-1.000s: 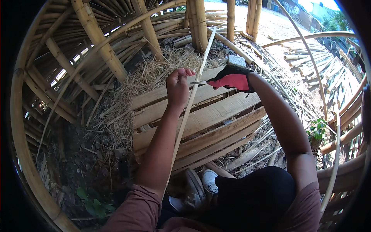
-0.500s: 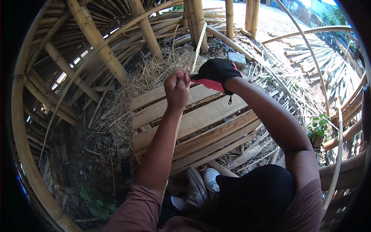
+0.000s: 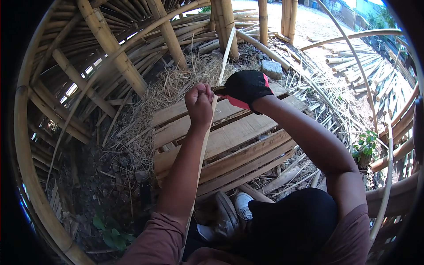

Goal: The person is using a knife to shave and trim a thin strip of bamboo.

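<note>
A long, pale bamboo strip (image 3: 206, 143) runs from beside my left forearm up past both hands, its far end rising beyond them. My bare left hand (image 3: 199, 105) is closed in a fist on the strip, thumb uppermost. Just to its right, my right hand (image 3: 248, 89) wears a black glove with a pinkish-red palm side. Its fingers are curled at the strip, close against the left hand. A short dark piece (image 3: 218, 90) shows between the two hands; the glove hides the rest, and I cannot tell its kind.
Below the hands lies a slatted wooden platform (image 3: 234, 132). Dry shavings (image 3: 132, 119) cover the ground around it. Bamboo posts (image 3: 168, 37) and stacked poles stand ahead and left; cut poles (image 3: 375, 66) lie at far right. A grey block (image 3: 271, 69) rests behind my right hand.
My right hand has rolled over, showing more of the black glove back, and sits slightly lower and nearer. My left hand has shifted a little left, still gripping the strip.
</note>
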The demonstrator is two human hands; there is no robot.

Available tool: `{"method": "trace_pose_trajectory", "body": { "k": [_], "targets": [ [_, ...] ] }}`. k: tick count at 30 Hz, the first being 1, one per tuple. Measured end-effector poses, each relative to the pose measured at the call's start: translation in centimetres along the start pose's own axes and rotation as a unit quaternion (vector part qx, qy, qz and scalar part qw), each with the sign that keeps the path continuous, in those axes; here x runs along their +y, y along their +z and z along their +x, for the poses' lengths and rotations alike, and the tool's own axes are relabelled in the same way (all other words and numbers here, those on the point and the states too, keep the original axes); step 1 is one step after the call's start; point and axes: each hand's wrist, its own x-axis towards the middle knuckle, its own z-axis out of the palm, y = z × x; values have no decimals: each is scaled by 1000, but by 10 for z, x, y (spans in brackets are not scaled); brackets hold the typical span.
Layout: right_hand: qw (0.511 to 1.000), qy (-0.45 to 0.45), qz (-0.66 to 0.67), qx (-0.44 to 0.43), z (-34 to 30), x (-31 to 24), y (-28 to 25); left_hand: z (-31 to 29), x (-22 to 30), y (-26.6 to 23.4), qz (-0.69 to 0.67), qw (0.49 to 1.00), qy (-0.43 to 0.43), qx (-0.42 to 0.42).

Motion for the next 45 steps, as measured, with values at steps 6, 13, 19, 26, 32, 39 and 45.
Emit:
{"method": "trace_pose_trajectory", "body": {
  "k": [6, 13, 19, 26, 32, 39, 45],
  "targets": [
    [999, 13, -4, 44, -2, -2, 10, 1, -1, -2, 41, 999, -4, 8],
    [985, -86, -19, 147, -4, 0, 28, -3, 4, -3, 113, 992, 24, 44],
    [999, -22, -1, 46, 12, 18, 32, -12, 5, 3, 155, 983, 89, 31],
    [969, 120, 195, -98, -2, 20, 53, -6, 42, -4, 318, 924, 207, -57],
    [965, 121, 212, -100, -5, 27, 49, 0, 120, -24, 352, 827, 420, 123],
    [968, 64, 223, -92, 4, -2, 55, 79, 27, -122, 842, 491, 7, 224],
    [970, 97, 188, -120, -11, 20, 52, -20, 97, -58, 499, 827, -220, -135]
  ]
}}
